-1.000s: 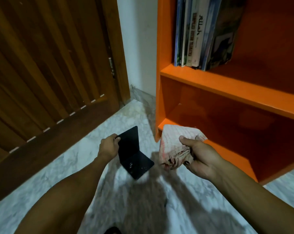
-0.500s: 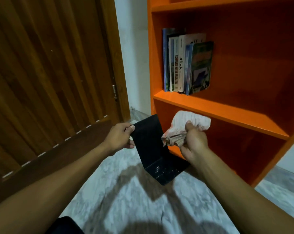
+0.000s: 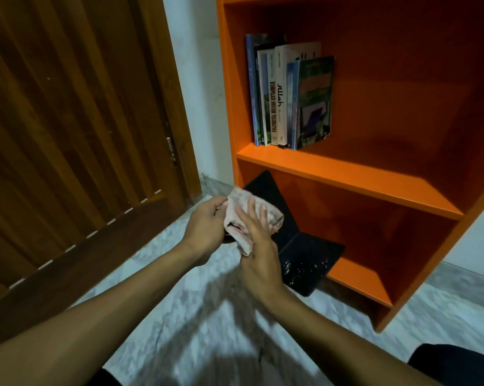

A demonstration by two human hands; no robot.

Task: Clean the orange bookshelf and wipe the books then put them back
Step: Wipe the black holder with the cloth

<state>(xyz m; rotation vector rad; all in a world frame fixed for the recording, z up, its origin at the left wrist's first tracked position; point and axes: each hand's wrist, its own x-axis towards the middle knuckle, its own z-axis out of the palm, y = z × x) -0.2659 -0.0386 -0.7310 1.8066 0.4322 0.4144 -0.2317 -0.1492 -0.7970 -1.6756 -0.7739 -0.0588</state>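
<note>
Black L-shaped metal bookend (image 3: 296, 240) sits between my hands: left hand (image 3: 207, 227) grips its edge, right hand (image 3: 258, 246) presses a crumpled pinkish-white cloth (image 3: 243, 210) flat against it; upright books (image 3: 288, 96) stand above, in the orange bookshelf (image 3: 346, 174).

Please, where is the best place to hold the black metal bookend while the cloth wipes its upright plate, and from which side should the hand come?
Probably the upright plate's left edge, approached from the left, as the left hand does now. The black bookend is L-shaped: gripping that thin edge leaves the broad face free for the right hand pressing the cloth, and the dusty base plate hangs clear.
</note>
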